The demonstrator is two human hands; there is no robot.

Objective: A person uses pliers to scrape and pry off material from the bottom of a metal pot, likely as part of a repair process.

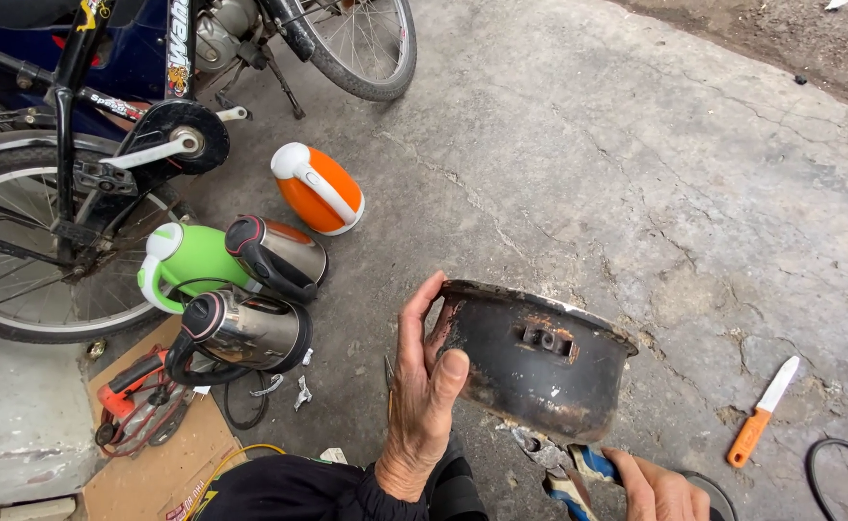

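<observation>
Bike: a bicycle stands far to the left of the black pot, with its big back wheel near the kettles.
Red tool: a red and black tool lies on a sheet of cardboard, left of the pot and low down.
Kettles: four kettles lie on the ground left of the pot. A green kettle and two shiny steel kettles are close together, and an orange kettle lies a bit above them.
Left hand: the left hand grips the left edge of the pot, thumb on the outside, fingers hooked over the rim.
Black pot: the black pot is old, rusty and burnt. It is held up off the ground, tipped on its side, so we see its outer wall and a small metal plug part on it.
Right hand: the right hand is just under the pot and is closed around blue-handled pliers. The tips of the pliers sit at the bottom edge of the pot.
Knife: a knife with an orange handle lies on the ground right of the pot.
Black ring: a black ring lies further right, by the corner.
How far: the pot looks still whole, and the plug part is still on. I think the work with the pliers is only starting.
</observation>
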